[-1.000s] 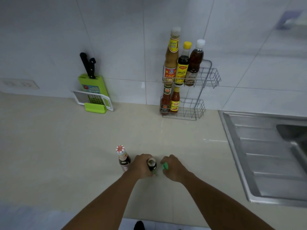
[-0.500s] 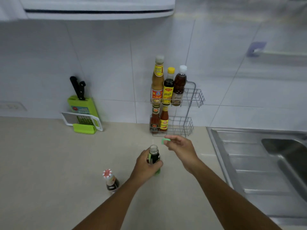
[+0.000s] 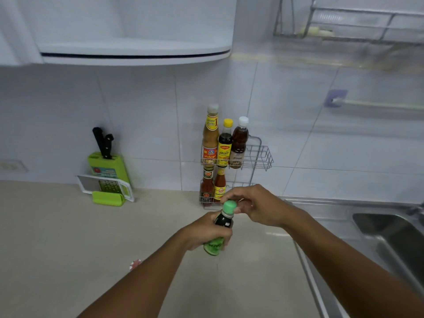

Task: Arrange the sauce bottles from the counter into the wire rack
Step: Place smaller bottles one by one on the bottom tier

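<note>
My left hand (image 3: 206, 230) grips a small dark sauce bottle (image 3: 221, 226) with a green label, held above the counter. My right hand (image 3: 254, 206) has its fingers on the bottle's green cap (image 3: 229, 206). Behind them stands the two-tier wire rack (image 3: 261, 157) against the tiled wall. Its upper tier holds three tall bottles (image 3: 226, 145); its lower tier holds two red sauce bottles (image 3: 213, 187), with free room to their right. Another bottle's red-and-white cap (image 3: 135, 264) peeks out beside my left forearm; the rest of it is hidden.
A green knife block with a grater (image 3: 107, 177) leans on the wall at the left. A steel sink (image 3: 390, 237) with drainboard lies at the right. A white cabinet (image 3: 137, 51) hangs overhead, and a dish rack (image 3: 344, 26) sits upper right.
My left hand lifted the dark bottle off the counter and toward the rack. My right hand brought the green cap onto the bottle's neck. The view tilted upward.
</note>
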{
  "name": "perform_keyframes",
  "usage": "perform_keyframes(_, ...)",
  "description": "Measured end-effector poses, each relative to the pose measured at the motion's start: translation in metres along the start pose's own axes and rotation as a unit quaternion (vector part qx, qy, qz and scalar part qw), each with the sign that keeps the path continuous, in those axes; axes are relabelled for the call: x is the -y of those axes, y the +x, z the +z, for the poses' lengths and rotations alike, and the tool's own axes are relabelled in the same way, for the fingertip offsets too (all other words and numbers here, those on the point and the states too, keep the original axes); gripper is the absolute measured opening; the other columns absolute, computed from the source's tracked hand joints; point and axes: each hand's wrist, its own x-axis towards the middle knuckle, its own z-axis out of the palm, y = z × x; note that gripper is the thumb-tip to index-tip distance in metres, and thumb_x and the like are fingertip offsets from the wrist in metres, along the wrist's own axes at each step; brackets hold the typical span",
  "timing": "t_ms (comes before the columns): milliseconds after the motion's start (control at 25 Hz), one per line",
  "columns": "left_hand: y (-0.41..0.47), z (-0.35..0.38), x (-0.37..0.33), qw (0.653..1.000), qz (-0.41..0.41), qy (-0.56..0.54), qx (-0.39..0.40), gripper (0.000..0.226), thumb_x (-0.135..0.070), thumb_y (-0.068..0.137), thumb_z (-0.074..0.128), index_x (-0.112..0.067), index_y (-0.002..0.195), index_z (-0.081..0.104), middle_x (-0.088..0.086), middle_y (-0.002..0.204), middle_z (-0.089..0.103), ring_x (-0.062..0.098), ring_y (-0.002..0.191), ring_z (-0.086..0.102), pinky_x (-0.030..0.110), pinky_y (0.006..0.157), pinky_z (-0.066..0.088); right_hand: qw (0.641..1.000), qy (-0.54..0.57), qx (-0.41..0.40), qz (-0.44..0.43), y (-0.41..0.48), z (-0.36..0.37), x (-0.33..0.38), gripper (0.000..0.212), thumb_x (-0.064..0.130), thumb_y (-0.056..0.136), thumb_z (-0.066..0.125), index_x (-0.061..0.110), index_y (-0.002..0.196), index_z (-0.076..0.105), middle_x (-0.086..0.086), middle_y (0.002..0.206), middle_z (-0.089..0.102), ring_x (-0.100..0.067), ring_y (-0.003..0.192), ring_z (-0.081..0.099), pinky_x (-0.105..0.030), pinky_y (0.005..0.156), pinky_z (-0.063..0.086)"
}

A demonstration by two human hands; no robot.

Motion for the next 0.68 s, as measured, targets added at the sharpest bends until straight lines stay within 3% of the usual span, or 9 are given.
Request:
perform_keyframes(120, -0.006, -0.004, -0.013, 0.989, 0.015, -0.078, 0.128, 0.021, 0.005, 0.064, 0.059, -0.012, 0.077, 0.056, 0.013, 0.062, 0.058, 0.027, 0.058, 0.058, 0.031, 0.068, 0.049, 0.997, 0.061, 0.026, -0.03, 0.001, -0.012, 0.007, 0.04, -0.011, 0.094, 0.061, 0.018, 0.119, 0.072, 0.008, 0.116, 0.076, -0.008, 0.116, 0.07, -0.022, 0.096, 0.055)
perform_keyframes(280, -0.008, -0.008, -0.025, 0.975, 0.027, -0.125, 0.182, 0.023, 0.008, 0.068, 0.052, -0.01, 0.081, 0.055, 0.013, 0.061, 0.057, 0.026, 0.059, 0.055, 0.033, 0.067, 0.049, 0.983, 0.176, 0.039, -0.032, 0.007, -0.024, 0.009, 0.035, -0.014, 0.09, 0.068, 0.005, 0.119, 0.07, -0.009, 0.123, 0.075, -0.02, 0.118, 0.071, -0.032, 0.101, 0.056)
perform_keyframes(480, -0.001, -0.014, -0.027, 0.995, 0.035, 0.079, 0.058, 0.024, 0.008, 0.06, 0.064, -0.013, 0.067, 0.055, 0.009, 0.064, 0.056, 0.029, 0.067, 0.055, 0.038, 0.07, 0.046, 0.997, -0.011, 0.075, -0.013, 0.013, -0.03, 0.009, 0.041, -0.005, 0.09, 0.069, 0.027, 0.115, 0.068, 0.003, 0.117, 0.077, -0.009, 0.108, 0.074, -0.038, 0.094, 0.062)
perform_keyframes(600, -0.004, -0.015, -0.027, 0.989, -0.014, -0.001, 0.146, 0.024, 0.009, 0.062, 0.06, -0.013, 0.068, 0.055, 0.012, 0.061, 0.056, 0.027, 0.056, 0.058, 0.031, 0.065, 0.049, 0.991, -0.062, 0.114, -0.016, 0.015, -0.032, 0.013, 0.034, 0.001, 0.095, 0.065, 0.028, 0.117, 0.064, 0.004, 0.113, 0.077, -0.009, 0.099, 0.076, -0.037, 0.088, 0.064)
perform_keyframes(680, -0.001, -0.016, -0.027, 0.99, -0.015, 0.002, 0.141, 0.023, 0.006, 0.06, 0.062, -0.014, 0.068, 0.056, 0.012, 0.062, 0.057, 0.024, 0.055, 0.059, 0.029, 0.064, 0.049, 0.989, -0.078, 0.122, 0.01, 0.015, -0.037, 0.018, 0.017, 0.02, 0.096, 0.069, 0.024, 0.112, 0.066, 0.0, 0.099, 0.08, -0.013, 0.079, 0.078, -0.034, 0.072, 0.065)
